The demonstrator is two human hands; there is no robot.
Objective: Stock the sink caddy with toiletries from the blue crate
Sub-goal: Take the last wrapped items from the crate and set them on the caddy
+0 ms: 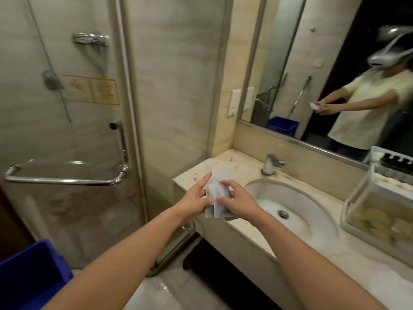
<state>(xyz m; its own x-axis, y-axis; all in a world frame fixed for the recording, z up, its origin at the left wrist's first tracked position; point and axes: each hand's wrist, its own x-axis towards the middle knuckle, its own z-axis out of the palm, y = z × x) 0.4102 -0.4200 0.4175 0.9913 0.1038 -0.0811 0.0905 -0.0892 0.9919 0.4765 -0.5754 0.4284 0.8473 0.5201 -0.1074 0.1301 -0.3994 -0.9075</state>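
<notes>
Down at bottom left, the blue plastic crate is cut off. Over the counter edge, left hand and right hand pinch flat, crinkly white sachets, print unreadable. Clear boxy caddy sits right of the oval basin.

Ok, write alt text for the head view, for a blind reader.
The left hand and right hand hold white packets over the counter edge beside the sink. A clear caddy stands at right; a blue crate sits lower left.
</notes>
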